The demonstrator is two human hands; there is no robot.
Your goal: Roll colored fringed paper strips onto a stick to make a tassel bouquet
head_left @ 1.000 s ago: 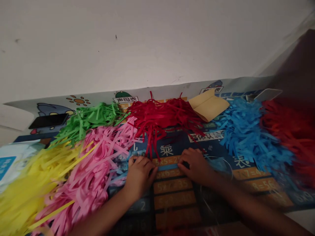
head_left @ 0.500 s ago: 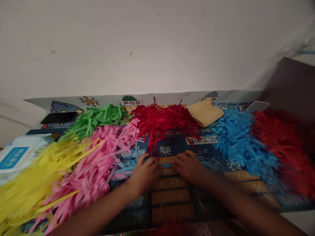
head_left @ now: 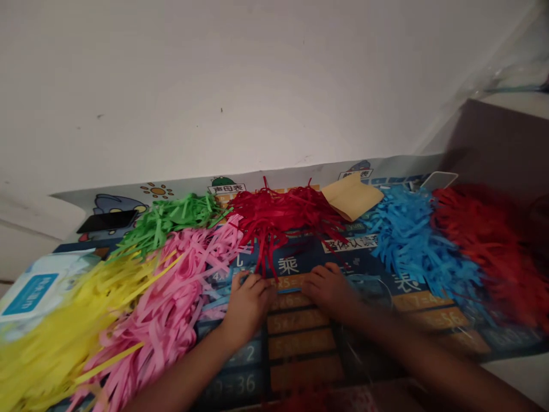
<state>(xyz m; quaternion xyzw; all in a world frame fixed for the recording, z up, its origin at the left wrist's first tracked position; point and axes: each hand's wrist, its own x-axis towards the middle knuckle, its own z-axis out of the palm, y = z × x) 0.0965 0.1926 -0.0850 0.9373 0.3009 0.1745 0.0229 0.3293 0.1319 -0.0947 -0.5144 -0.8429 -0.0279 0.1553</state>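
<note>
Left hand (head_left: pixel 249 300), right hand (head_left: pixel 329 290) touching flat, narrow blue strip (head_left: pixel 290 290).

Your table (head_left: pixel 302 349) has a printed cover (head_left: pixel 287 265). On it you have a white packet (head_left: pixel 36 292), a black phone (head_left: pixel 107 221), yellow strips (head_left: pixel 72 332), green strips (head_left: pixel 175 217), pink strips (head_left: pixel 167 315), crimson strips (head_left: pixel 287 210), a tan paper (head_left: pixel 354 197), blue strips (head_left: pixel 418 234) and red strips (head_left: pixel 484 240).
</note>
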